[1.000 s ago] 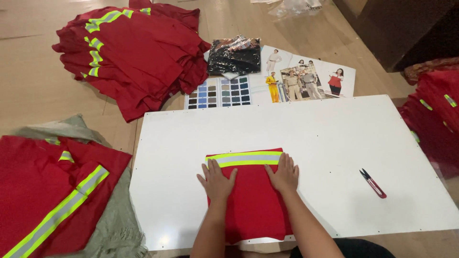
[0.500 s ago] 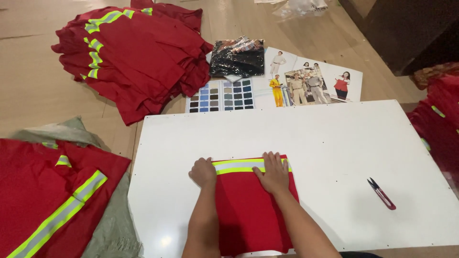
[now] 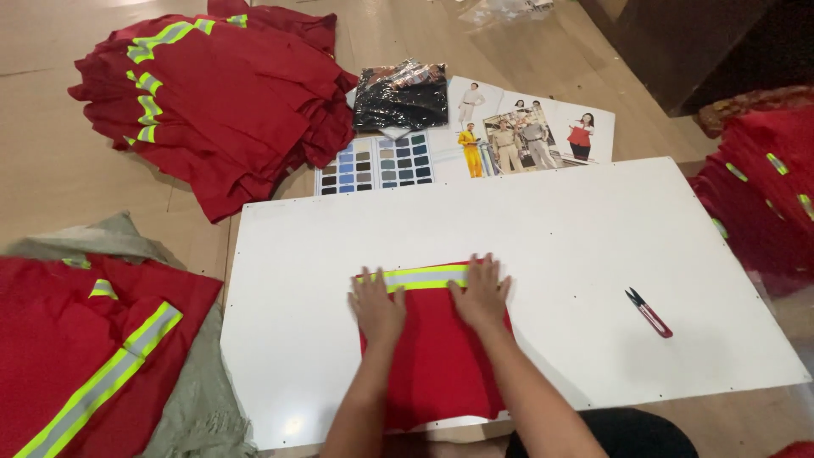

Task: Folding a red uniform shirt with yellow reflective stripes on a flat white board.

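On the white tabletop, we press left hand and right hand, fingers spread flat, onto the folded red garment below its reflective stripe; soft, light cloth, probably best gripped at folded edges.

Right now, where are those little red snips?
In the head view, the red snips lie alone on the white board, to the right of the right hand and the folded red garment.

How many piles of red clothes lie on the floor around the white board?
3: one pile beyond the board's far left corner, one at its left, one at its right, partly cut off.
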